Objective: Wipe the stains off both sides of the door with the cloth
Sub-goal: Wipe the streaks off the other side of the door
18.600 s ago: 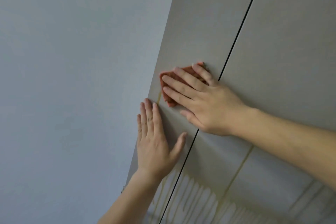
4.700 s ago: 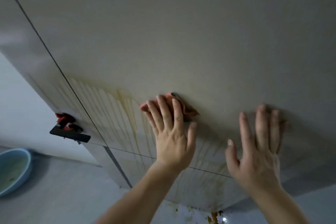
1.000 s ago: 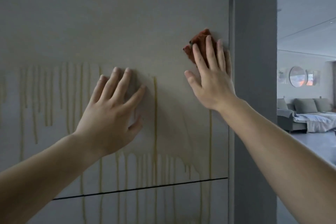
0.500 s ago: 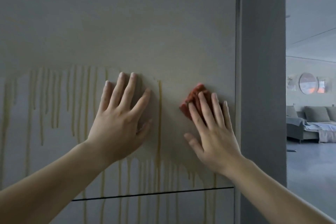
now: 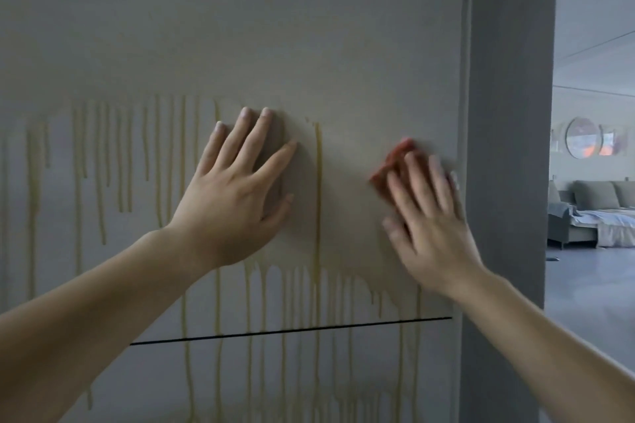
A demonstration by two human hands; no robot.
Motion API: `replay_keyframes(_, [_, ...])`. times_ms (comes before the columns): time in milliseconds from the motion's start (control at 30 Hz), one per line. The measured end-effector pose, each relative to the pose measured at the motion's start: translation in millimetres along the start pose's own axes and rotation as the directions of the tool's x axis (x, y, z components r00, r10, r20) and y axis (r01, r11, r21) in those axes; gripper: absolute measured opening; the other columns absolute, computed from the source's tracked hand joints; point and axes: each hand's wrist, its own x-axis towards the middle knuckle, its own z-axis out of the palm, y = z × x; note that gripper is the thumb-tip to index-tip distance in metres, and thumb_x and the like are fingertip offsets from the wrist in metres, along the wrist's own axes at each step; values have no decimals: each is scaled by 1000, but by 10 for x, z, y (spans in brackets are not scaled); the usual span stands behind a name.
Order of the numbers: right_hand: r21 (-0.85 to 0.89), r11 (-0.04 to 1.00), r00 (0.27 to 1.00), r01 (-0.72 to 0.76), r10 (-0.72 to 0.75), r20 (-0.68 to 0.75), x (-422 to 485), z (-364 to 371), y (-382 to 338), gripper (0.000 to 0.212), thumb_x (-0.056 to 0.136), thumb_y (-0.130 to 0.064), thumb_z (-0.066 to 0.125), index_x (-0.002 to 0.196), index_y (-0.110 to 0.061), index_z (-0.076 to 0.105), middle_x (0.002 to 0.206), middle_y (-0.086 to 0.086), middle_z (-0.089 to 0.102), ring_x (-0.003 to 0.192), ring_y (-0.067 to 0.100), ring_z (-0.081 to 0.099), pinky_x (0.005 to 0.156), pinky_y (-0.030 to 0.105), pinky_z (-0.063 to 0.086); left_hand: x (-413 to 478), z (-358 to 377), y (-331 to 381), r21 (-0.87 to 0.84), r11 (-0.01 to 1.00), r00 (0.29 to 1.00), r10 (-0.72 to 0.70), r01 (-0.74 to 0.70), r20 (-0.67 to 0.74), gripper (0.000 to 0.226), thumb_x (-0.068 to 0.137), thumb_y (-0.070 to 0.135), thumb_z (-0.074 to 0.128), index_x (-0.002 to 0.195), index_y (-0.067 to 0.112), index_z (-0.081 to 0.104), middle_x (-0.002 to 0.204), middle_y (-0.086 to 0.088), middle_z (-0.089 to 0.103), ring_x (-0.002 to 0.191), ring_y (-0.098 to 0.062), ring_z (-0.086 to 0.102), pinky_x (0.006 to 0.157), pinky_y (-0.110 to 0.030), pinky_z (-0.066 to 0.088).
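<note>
The right hand (image 5: 429, 227) lies flat on the red cloth (image 5: 391, 165), fingers straight and pressing it onto the door (image 5: 309, 45) rather than curling round it. The hand is blurred. The fingers point toward 11 o'clock, and the cloth shows past the fingertips on that side. Its visible strip runs roughly from 7 to 1 o'clock, and the rest is hidden under the hand. At 3 o'clock of this hand, just beside the little finger, is the door's vertical edge, with a dark grey frame (image 5: 508, 148) beyond it. At 9 o'clock the left hand (image 5: 237, 203) rests flat on the panel, fingers spread and relaxed, holding nothing, pointing toward 1 o'clock. Between the 2 hands runs 1 long yellow drip, part of the stains (image 5: 318, 189) that streak the door from 9 o'clock down to 6 o'clock, across a thin black groove (image 5: 292, 331). Toward 12 o'clock the panel is plain and unstreaked. Far off at 3 o'clock are a sofa (image 5: 591, 213) and a round mirror (image 5: 582, 142).
</note>
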Motion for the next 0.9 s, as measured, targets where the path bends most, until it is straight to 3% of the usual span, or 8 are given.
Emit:
replay_keyframes(100, [96, 976, 981, -193, 195, -10, 253, -86, -119, 69, 103, -62, 7, 161, -30, -10, 170, -4, -22, 156, 27, -23, 127, 54, -6, -67, -39, -57, -42, 999, 1000, -19, 18, -9, 66, 98, 48, 41, 155, 15, 40, 170, -16, 19, 159, -31, 9, 130, -49, 8])
replay_keyframes(267, [17, 1000, 1000, 15, -15, -7, 11, 8, -571, 72, 105, -60, 14, 163, -19, 8, 173, 9, -4, 158, 38, -6, 126, 58, -1, -387, -93, -199, -6, 990, 990, -143, 143, -1, 66, 95, 48, 40, 153, 17, 40, 169, -16, 19, 159, -32, 6, 128, -58, 5])
replay_keyframes(400, [-21, 999, 992, -31, 28, -126, 979, -259, -382, 77, 102, -58, 26, 162, -10, 23, 171, 19, 8, 157, 44, -1, 127, 56, -2, -507, -109, -435, 30, 989, 989, -148, 148, 7, 66, 93, 45, 43, 154, 22, 41, 170, -12, 18, 158, -38, 8, 124, -66, 8])
replay_keyframes(533, [50, 998, 983, -48, 57, -176, 1390, -349, -548, 83, 98, -61, 29, 163, -10, 20, 172, 17, 3, 157, 43, -2, 126, 58, 8, -524, -77, -528, 45, 995, 996, -86, 87, -16, 65, 95, 44, 45, 156, 23, 43, 169, -13, 22, 157, -41, 14, 123, -65, 14])
replay_keyframes(700, [-79, 948, 946, 309, -315, -71, 1058, -211, -857, 78, 98, -63, 30, 164, -24, 17, 172, 11, 8, 158, 40, 2, 124, 55, 9, -538, -67, -570, 43, 997, 998, -68, 68, -15, 67, 96, 48, 41, 158, 24, 39, 170, -12, 20, 157, -41, 12, 124, -64, 12])
replay_keyframes(767, [-36, 988, 981, 149, -152, -121, 1391, -351, -739, 78, 96, -63, 26, 164, -26, 17, 172, 9, 8, 158, 40, 3, 123, 59, 13, -543, -63, -573, 34, 997, 997, -69, 70, -19, 67, 95, 48, 42, 158, 24, 39, 170, -12, 21, 157, -40, 12, 124, -63, 12])
replay_keyframes(833, [70, 996, 991, -61, 69, -115, 1633, -471, -772, 80, 95, -65, 20, 165, -26, 13, 173, 5, -1, 158, 37, -5, 125, 57, 5, -538, -56, -568, 24, 997, 997, -77, 77, -23, 67, 96, 48, 43, 158, 25, 39, 170, -11, 21, 158, -39, 12, 125, -62, 12])
replay_keyframes(900, [40, 999, 990, -17, 23, -139, 1544, -403, -1009, 80, 97, -64, 22, 165, -22, 11, 173, 7, -2, 158, 39, -7, 126, 58, 2, -542, -51, -563, 15, 996, 996, -84, 84, -29, 68, 95, 48, 43, 158, 24, 39, 171, -9, 20, 158, -38, 12, 125, -62, 12])
